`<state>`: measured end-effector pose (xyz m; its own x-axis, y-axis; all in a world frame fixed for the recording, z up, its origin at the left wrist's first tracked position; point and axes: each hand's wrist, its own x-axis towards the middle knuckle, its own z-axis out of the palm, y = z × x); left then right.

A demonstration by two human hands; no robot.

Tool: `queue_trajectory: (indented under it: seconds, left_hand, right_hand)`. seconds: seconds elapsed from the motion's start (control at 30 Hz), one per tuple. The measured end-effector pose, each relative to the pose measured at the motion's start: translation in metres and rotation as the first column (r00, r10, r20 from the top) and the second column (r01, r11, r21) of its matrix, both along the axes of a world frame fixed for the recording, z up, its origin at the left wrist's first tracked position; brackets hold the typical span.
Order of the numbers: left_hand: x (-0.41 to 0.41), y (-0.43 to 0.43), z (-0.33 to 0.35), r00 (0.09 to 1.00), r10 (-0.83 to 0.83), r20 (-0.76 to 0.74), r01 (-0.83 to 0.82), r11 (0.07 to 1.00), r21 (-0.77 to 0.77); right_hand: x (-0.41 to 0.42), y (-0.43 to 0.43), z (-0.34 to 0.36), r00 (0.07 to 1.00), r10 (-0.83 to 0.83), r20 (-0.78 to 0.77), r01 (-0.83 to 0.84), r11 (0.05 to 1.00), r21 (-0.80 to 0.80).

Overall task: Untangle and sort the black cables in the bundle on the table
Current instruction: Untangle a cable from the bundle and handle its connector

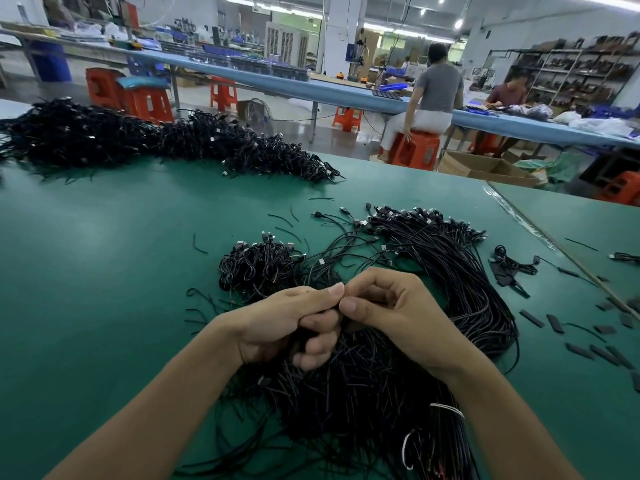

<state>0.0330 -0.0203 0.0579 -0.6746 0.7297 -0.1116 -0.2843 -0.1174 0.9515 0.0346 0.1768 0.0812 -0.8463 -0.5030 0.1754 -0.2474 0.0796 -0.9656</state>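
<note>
2 hands meet above the near part of the bundle (460,289) of black cables, which lies on the green worktop (104,271), right of its middle. The bundle is a thick sheaf of thin, glossy black strands. Its long axis starts at the far side, where the plug ends (426,216) with small silver tips fan out pointing away from the person. It then sweeps right in a curve and comes back toward the near edge, where a white tie (448,408) girds the strands. Below the hands the cut ends (339,393) splay in a ragged mat, pointing left and toward the person.

The left hand (277,323) grips a clutch of strands, its fingers (318,344) curled round them. The right hand (394,306) pinches a thin strand between thumb and forefinger, with the other fingers curled. The 2 thumb tips touch.

Just left of the bundle sits a smaller pile (259,268) of coiled cables, with a few single cables trailing between the 2. A large heap (104,136) of black cables lies along the far left of the worktop, well apart. Short black scraps (533,318) lie scattered to the right of the bundle. Beyond the worktop a person (436,95) sits on an orange stool (415,147).
</note>
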Motion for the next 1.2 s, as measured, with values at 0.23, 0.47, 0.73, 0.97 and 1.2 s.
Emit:
queue_trajectory:
  seconds: [0.23, 0.47, 0.73, 0.97, 1.2]
  left_hand:
    - [-0.003, 0.011, -0.014, 0.972, 0.204, -0.121, -0.224, 0.956, -0.187]
    - [-0.002, 0.032, -0.004, 0.939, 0.263, 0.220, -0.265, 0.964, -0.021]
    - [-0.013, 0.025, -0.017, 0.895, 0.442, 0.063, -0.417, 0.878, -0.236]
    - [-0.020, 0.014, -0.038, 0.633, 0.770, 0.081, -0.747, 0.635, -0.199]
    - [-0.019, 0.019, -0.037, 0.585, 0.809, -0.056, -0.805, 0.571, -0.160]
  right_hand:
    - [-0.001, 0.001, -0.003, 0.965, -0.153, -0.212, 0.207, 0.943, 0.262]
    - [0.000, -0.016, -0.001, 0.869, -0.255, -0.424, 0.361, 0.913, 0.189]
    - [-0.011, -0.015, -0.004, 0.882, -0.279, -0.380, 0.379, 0.899, 0.218]
    - [-0.013, -0.006, -0.041, 0.935, -0.293, -0.202, 0.331, 0.510, 0.794]
    - [-0.012, -0.021, -0.058, 0.930, -0.302, -0.210, 0.322, 0.395, 0.860]
